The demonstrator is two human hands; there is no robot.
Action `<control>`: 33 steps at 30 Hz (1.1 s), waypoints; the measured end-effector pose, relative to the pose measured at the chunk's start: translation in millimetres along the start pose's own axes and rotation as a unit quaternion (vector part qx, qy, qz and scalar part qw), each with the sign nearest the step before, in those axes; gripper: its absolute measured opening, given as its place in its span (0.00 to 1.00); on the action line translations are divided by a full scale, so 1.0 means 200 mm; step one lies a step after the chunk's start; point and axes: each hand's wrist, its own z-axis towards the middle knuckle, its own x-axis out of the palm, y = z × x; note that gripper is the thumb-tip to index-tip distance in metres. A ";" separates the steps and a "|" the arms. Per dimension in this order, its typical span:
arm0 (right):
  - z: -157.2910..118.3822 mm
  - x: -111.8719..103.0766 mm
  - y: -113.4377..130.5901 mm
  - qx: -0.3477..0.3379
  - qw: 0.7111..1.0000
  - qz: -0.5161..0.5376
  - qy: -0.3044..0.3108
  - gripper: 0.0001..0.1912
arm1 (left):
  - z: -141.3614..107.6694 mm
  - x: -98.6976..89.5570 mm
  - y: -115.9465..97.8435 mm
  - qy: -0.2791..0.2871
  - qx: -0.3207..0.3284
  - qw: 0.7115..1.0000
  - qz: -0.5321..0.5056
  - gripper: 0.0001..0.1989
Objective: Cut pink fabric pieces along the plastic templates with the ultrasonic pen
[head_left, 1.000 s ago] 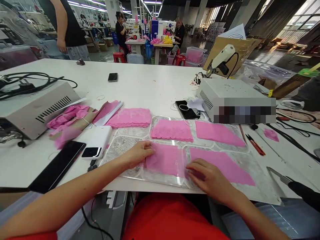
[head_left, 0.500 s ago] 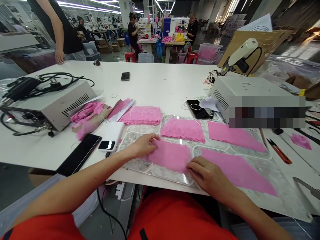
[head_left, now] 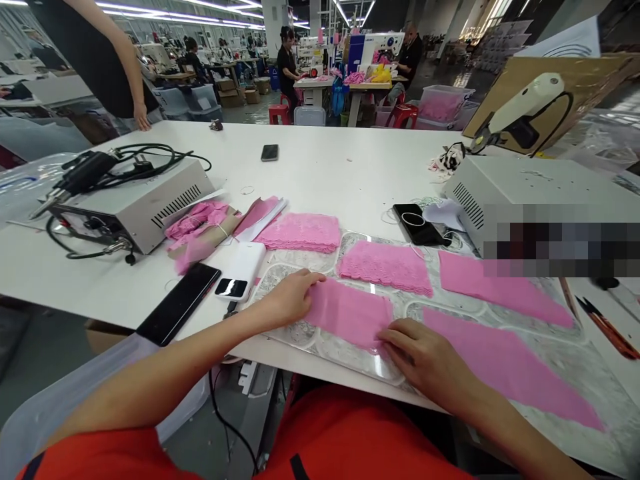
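Pressing a pink cloth flat with two hands on a clear plastic sheet at the near edge of a big white table.

The table (head_left: 340, 167) is wide, with lots of bare room in the middle and far side. The clear plastic sheet (head_left: 295, 330) lies near the front edge. The pink cloth (head_left: 347, 313) lies flat on it, its long side running left to right, a bit tilted down to the right. The left hand (head_left: 290, 300) rests on the cloth's left end, fingers flat and close together. The right hand (head_left: 425, 360) presses the right end near the front corner, fingers flat too. Neither hand grips anything. More pink pieces (head_left: 385, 267) lie just behind and to the right. A white power bank (head_left: 243, 270) sits just left of the sheet.
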 end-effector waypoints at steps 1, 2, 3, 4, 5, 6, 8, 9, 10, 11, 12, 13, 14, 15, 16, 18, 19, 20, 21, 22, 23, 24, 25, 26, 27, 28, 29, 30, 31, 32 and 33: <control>0.00 0.00 0.00 0.003 1.000 0.004 0.001 0.12 | -0.02 0.00 0.00 -0.011 0.005 1.000 0.013 0.27; -0.01 -0.01 0.00 0.006 1.000 0.009 0.002 0.12 | -0.03 0.01 0.00 -0.019 0.012 0.999 0.023 0.27; -0.01 -0.01 0.00 0.009 1.000 0.012 0.003 0.12 | -0.05 0.02 0.00 -0.021 0.030 0.999 0.030 0.26; -0.01 -0.02 -0.01 0.013 1.000 0.013 0.002 0.12 | -0.07 0.03 0.00 -0.019 0.062 0.997 0.038 0.25; 0.00 -0.02 -0.01 0.017 1.000 0.011 0.000 0.13 | -0.08 0.04 0.00 -0.014 0.106 0.993 0.048 0.23; 0.00 -0.03 -0.02 0.022 1.000 0.007 -0.004 0.13 | -0.09 0.06 0.01 -0.008 0.155 0.986 0.061 0.21; 0.02 -0.03 -0.03 0.034 0.999 0.001 -0.018 0.14 | -0.11 0.10 0.02 0.001 0.235 0.968 0.093 0.18; 0.03 -0.03 -0.04 0.041 0.999 -0.002 -0.028 0.15 | -0.11 0.12 0.03 0.003 0.254 0.961 0.108 0.18; 0.04 -0.02 -0.04 0.047 0.998 -0.006 -0.039 0.14 | -0.11 0.13 0.04 0.003 0.258 0.959 0.121 0.18; 0.05 -0.01 -0.05 0.053 0.997 -0.014 -0.047 0.14 | -0.11 0.14 0.06 0.002 0.255 0.958 0.133 0.18; 0.06 0.00 -0.06 0.060 0.997 -0.027 -0.051 0.13 | -0.11 0.14 0.07 0.000 0.251 0.957 0.144 0.18; 0.06 0.01 -0.06 0.068 0.995 -0.046 -0.050 0.13 | -0.12 0.15 0.08 -0.003 0.248 0.956 0.156 0.19; 0.06 0.01 -0.07 0.078 0.994 -0.066 -0.044 0.13 | -0.12 0.15 0.08 -0.007 0.246 0.955 0.168 0.19; 0.06 0.01 -0.08 0.090 0.992 -0.085 -0.035 0.13 | -0.12 0.15 0.09 -0.013 0.245 0.953 0.178 0.19; 0.06 0.02 -0.08 0.105 0.989 -0.099 -0.025 0.13 | -0.13 0.14 0.09 -0.020 0.246 0.951 0.187 0.19; 0.05 0.01 -0.09 0.135 0.984 -0.114 -0.016 0.13 | -0.14 0.14 0.10 -0.035 0.246 0.948 0.197 0.19; 0.05 0.01 -0.10 0.144 0.983 -0.115 -0.016 0.14 | -0.15 0.14 0.10 -0.041 0.247 0.947 0.200 0.19; 0.06 0.00 -0.10 0.149 0.982 -0.112 -0.019 0.13 | -0.15 0.14 0.10 -0.047 0.247 0.947 0.202 0.20; 0.07 0.00 -0.10 0.149 0.983 -0.107 -0.021 0.12 | -0.15 0.15 0.10 -0.052 0.247 0.946 0.203 0.20; 0.09 -0.01 -0.11 0.144 0.984 -0.101 -0.021 0.12 | -0.15 0.15 0.11 -0.055 0.248 0.945 0.204 0.20; 0.10 -0.01 -0.11 0.137 0.986 -0.094 -0.019 0.14 | -0.16 0.15 0.11 -0.059 0.245 0.946 0.206 0.20; 0.12 -0.01 -0.11 0.129 0.988 -0.089 -0.012 0.15 | -0.16 0.15 0.11 -0.062 0.241 0.946 0.208 0.20; 0.14 -0.01 -0.11 0.123 0.989 -0.086 -0.001 0.15 | -0.16 0.15 0.10 -0.063 0.233 0.947 0.213 0.20; 0.14 -0.01 -0.12 0.118 0.989 -0.086 0.010 0.14 | -0.17 0.15 0.10 -0.062 0.224 0.948 0.218 0.20; 0.15 0.00 -0.13 0.116 0.989 -0.088 0.017 0.12 | -0.17 0.15 0.09 -0.056 0.215 0.949 0.223 0.21; 0.14 0.01 -0.14 0.114 0.989 -0.092 0.019 0.11 | -0.18 0.15 0.07 -0.048 0.204 0.951 0.226 0.21; 0.13 0.02 -0.16 0.113 0.989 -0.095 0.007 0.11 | -0.18 0.15 0.06 -0.036 0.196 0.954 0.226 0.21; 0.12 0.04 -0.18 0.109 0.989 -0.099 -0.021 0.11 | -0.18 0.15 0.05 -0.026 0.188 0.956 0.223 0.22; 0.11 0.06 -0.19 0.100 0.988 -0.103 -0.053 0.11 | -0.18 0.15 0.04 -0.019 0.179 0.959 0.218 0.22; 0.09 0.07 -0.20 0.087 0.988 -0.102 -0.080 0.13 | -0.18 0.14 0.04 -0.015 0.173 0.962 0.213 0.22; 0.08 0.09 -0.21 0.075 0.987 -0.100 -0.096 0.14 | -0.18 0.14 0.03 -0.013 0.168 0.964 0.207 0.22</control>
